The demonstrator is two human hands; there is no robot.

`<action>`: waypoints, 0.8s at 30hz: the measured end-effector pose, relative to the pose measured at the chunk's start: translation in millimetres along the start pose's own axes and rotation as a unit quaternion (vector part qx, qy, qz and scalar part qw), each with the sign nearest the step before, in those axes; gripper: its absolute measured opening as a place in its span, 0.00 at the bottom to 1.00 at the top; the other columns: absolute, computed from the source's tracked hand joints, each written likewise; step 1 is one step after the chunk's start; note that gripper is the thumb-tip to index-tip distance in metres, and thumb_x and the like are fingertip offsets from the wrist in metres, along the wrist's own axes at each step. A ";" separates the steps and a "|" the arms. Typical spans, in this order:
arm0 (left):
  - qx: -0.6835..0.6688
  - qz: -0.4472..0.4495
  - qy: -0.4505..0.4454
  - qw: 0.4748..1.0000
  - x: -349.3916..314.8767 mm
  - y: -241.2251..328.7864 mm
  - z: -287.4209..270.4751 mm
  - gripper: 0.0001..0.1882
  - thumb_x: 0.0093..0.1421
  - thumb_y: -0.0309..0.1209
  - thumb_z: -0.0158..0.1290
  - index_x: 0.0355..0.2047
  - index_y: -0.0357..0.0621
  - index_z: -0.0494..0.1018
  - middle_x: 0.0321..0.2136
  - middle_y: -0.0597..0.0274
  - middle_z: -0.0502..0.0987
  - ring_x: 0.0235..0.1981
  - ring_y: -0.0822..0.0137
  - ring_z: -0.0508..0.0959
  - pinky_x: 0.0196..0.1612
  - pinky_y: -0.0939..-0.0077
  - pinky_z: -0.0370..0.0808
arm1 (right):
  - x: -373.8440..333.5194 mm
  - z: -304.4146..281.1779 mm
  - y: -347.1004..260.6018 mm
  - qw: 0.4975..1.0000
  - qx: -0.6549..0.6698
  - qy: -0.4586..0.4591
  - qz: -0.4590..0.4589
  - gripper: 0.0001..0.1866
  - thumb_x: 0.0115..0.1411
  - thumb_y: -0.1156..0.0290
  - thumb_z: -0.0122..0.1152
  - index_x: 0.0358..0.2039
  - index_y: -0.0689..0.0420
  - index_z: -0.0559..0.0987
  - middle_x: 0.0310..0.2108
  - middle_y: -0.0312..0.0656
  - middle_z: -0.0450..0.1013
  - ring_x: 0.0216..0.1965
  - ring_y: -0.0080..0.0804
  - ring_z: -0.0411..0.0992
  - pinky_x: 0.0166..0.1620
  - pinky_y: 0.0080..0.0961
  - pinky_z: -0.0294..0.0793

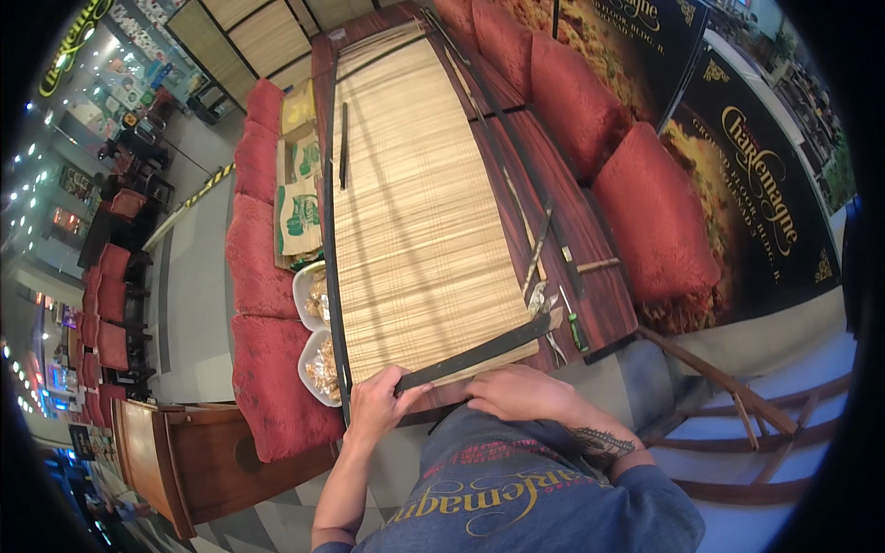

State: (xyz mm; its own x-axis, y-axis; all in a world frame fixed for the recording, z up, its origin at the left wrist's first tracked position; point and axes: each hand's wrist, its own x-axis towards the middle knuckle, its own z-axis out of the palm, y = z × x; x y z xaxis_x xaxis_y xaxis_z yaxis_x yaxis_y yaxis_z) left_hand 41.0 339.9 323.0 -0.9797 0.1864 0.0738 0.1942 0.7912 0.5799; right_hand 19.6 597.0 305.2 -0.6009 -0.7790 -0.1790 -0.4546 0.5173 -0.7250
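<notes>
A large bamboo blind (419,184) lies along the dark wooden table (604,290). Across its near end runs a black flat strip (479,351), slanting up toward the right. My left hand (380,403) pinches the strip's left end at the blind's near left corner, thumb and fingers closed. At the near edge, right of the middle, my right hand (524,393) rests with its fingers curled; what lies under them is hidden. A long black side strip (330,230) borders the blind's left edge. A shorter dark stick (344,147) lies on the blind farther up.
Right of the blind lie a green-handled screwdriver (576,332), pliers (557,350) and thin wooden strips (539,249). Red cushioned seats (650,217) flank both sides. Paper bags (300,217) and white food containers (321,369) stand at the left edge. A wooden frame (747,405) stands right.
</notes>
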 end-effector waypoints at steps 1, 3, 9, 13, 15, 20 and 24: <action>0.000 -0.003 0.004 1.000 2.1 5.9 -2.9 0.16 0.53 0.40 0.67 0.30 0.40 0.76 0.19 0.55 0.76 0.20 0.59 0.77 0.24 0.68 0.72 | 1.5 -11.8 4.3 0.999 0.033 -0.002 0.010 0.16 0.66 0.59 0.54 0.42 0.60 0.77 0.41 0.51 0.77 0.44 0.51 0.75 0.46 0.44 0.74; -0.006 -0.010 0.006 1.000 0.8 13.0 -4.6 0.16 0.53 0.40 0.68 0.31 0.41 0.77 0.19 0.55 0.76 0.20 0.59 0.77 0.25 0.67 0.72 | 2.6 -30.1 8.0 0.994 0.103 -0.009 0.038 0.19 0.65 0.60 0.56 0.50 0.60 0.75 0.45 0.54 0.76 0.48 0.50 0.74 0.50 0.40 0.74; -0.045 -0.048 -0.052 0.996 8.5 36.0 -15.4 0.15 0.56 0.38 0.65 0.35 0.40 0.77 0.26 0.55 0.78 0.27 0.58 0.79 0.31 0.68 0.74 | 16.6 12.3 0.5 0.809 0.541 0.180 -0.144 0.25 0.72 0.63 0.44 0.65 0.62 0.58 0.60 0.50 0.67 0.65 0.39 0.62 0.65 0.38 0.63; -0.034 -0.005 0.065 0.997 15.9 8.3 -43.9 0.12 0.62 0.31 0.57 0.44 0.36 0.76 0.37 0.49 0.78 0.43 0.51 0.78 0.48 0.63 0.73 | 10.6 24.7 5.0 0.722 0.656 0.199 -0.095 0.19 0.75 0.63 0.34 0.57 0.61 0.64 0.59 0.54 0.68 0.64 0.39 0.64 0.63 0.39 0.67; -0.011 -0.060 0.141 0.988 24.2 -27.4 -53.6 0.17 0.66 0.32 0.52 0.50 0.34 0.72 0.45 0.44 0.75 0.48 0.50 0.76 0.53 0.63 0.71 | 5.1 33.3 14.4 0.674 0.703 0.211 -0.085 0.18 0.75 0.64 0.33 0.57 0.61 0.65 0.58 0.56 0.69 0.63 0.41 0.65 0.62 0.39 0.68; -0.569 -0.304 -0.055 0.762 41.7 -131.6 -5.7 0.39 0.70 0.58 0.38 0.63 0.33 0.59 0.57 0.46 0.70 0.55 0.49 0.74 0.55 0.48 0.71 | -6.2 40.9 35.0 0.671 0.695 0.256 -0.019 0.19 0.72 0.62 0.37 0.56 0.59 0.67 0.51 0.58 0.73 0.55 0.44 0.72 0.58 0.43 0.70; -0.706 -0.302 -0.022 0.640 79.0 -171.0 36.1 0.34 0.69 0.59 0.38 0.52 0.35 0.67 0.38 0.58 0.76 0.35 0.65 0.76 0.33 0.66 0.75 | -1.3 62.2 49.3 0.583 0.753 0.296 0.078 0.19 0.72 0.57 0.42 0.54 0.57 0.68 0.44 0.53 0.76 0.46 0.41 0.75 0.50 0.40 0.74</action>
State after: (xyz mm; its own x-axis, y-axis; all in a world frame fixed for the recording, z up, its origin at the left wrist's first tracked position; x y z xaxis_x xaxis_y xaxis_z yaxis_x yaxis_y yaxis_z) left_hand -67.9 240.4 200.4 -0.8468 0.1355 -0.5144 -0.4881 -0.5824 0.6501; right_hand 38.8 601.5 228.3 -0.8821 -0.2745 -0.3829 0.4598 -0.6787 -0.5727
